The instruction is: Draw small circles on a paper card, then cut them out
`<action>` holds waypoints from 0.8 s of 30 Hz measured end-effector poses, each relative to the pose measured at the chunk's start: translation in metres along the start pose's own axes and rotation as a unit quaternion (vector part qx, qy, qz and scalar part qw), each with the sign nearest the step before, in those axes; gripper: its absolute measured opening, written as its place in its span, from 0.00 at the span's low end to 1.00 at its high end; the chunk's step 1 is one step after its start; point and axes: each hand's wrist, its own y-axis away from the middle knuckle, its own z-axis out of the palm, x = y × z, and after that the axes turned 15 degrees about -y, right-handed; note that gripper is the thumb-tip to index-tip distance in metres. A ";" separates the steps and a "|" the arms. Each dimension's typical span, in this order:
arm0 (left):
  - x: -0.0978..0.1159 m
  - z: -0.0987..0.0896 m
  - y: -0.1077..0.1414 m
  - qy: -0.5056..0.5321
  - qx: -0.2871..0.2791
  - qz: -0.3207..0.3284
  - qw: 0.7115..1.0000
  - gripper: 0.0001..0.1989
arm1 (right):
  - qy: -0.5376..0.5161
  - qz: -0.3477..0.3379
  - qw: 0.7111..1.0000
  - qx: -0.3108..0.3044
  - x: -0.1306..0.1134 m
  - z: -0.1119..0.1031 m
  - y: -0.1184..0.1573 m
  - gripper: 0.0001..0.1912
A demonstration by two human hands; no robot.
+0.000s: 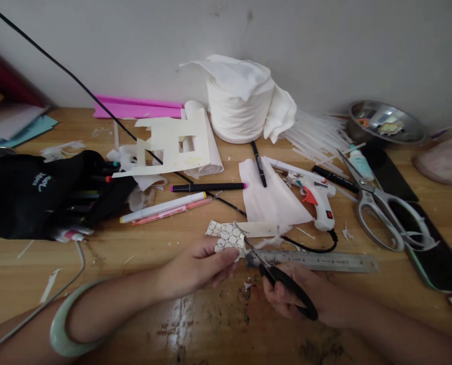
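Observation:
My left hand (211, 261) pinches a small cream piece of paper (229, 237) covered in black-outlined circles. In my right hand (292, 291) is a pair of black-handled scissors (273, 276), its blades pointing up and left against the paper's right edge. How far the blades are apart is hard to make out. Just behind the paper lies a plain cream strip (262, 229). A steel ruler (325, 261) rests on the table beyond my right hand.
Markers (206, 187), a white cloth (273, 195), a glue gun (321, 203) and large silver scissors (378, 218) lie behind my hands. A white tissue roll (241, 106) and a metal bowl (387, 121) stand by the wall. At left is a black pouch (32, 195).

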 end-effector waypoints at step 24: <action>-0.003 -0.004 -0.002 -0.004 -0.090 0.074 0.993 0.23 | -0.083 0.009 0.996 -0.008 0.009 0.004 0.000 0.34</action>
